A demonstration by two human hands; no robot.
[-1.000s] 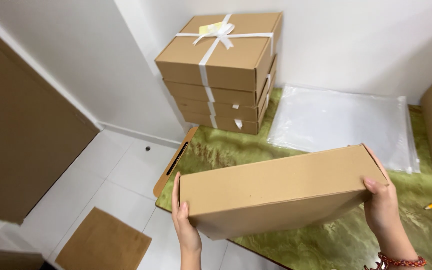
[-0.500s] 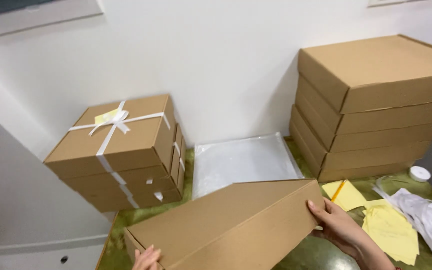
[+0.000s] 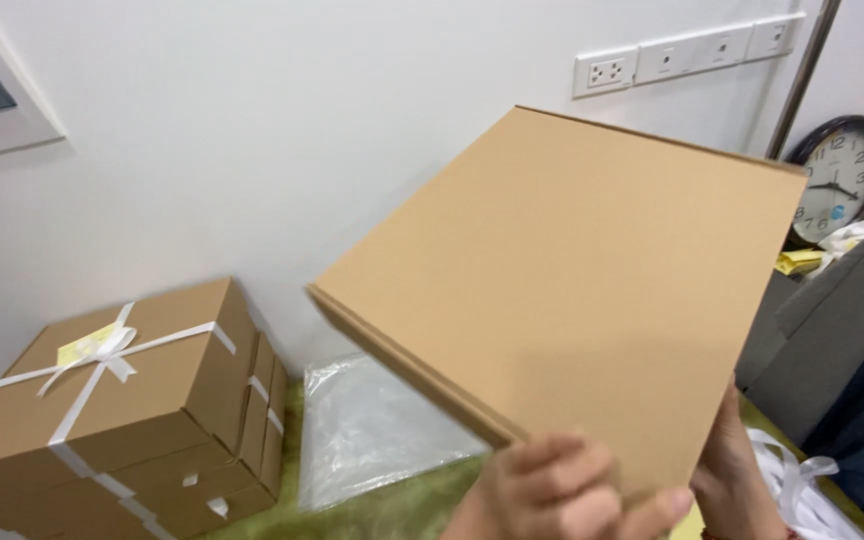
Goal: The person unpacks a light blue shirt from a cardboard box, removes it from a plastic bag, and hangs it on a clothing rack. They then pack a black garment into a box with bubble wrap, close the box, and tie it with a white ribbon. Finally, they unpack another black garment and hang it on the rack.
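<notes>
Item 1: flat cardboard box [image 3: 572, 290], plain brown, square, shallow. I see it raised in the centre of the frame, tilted with its broad face toward the camera and its near corner pointing to lower centre. The corrugated edge shows along the lower left side. It is closed; I cannot tell what, if anything, is inside.

Item 2: left hand [image 3: 562, 490], lower centre. Its fingers [image 3: 552, 470] curl shut over the box's bottom corner, gripping it.

Item 3: right hand [image 3: 727, 470], lower right, lying against the box's lower right edge from behind. Only its side shows, so I cannot tell how far its fingers close.

Item 4: stack of matching boxes [image 3: 122, 420], lower left, all closed. The top one is tied with white ribbon [image 3: 102, 355] in a bow over a yellow tag. Contents hidden; the lowest box is cut off by the frame.

Item 5: clear plastic sheets [image 3: 372, 430], lower centre, lying on the green-covered desk [image 3: 372, 515], partly behind the held box.

Item 6: wall clock [image 3: 842, 180], right edge, partly hidden. Loose white ribbon [image 3: 787, 475] lies at lower right.

Item 7: outlet strip [image 3: 687, 55], top right of the wall.
</notes>
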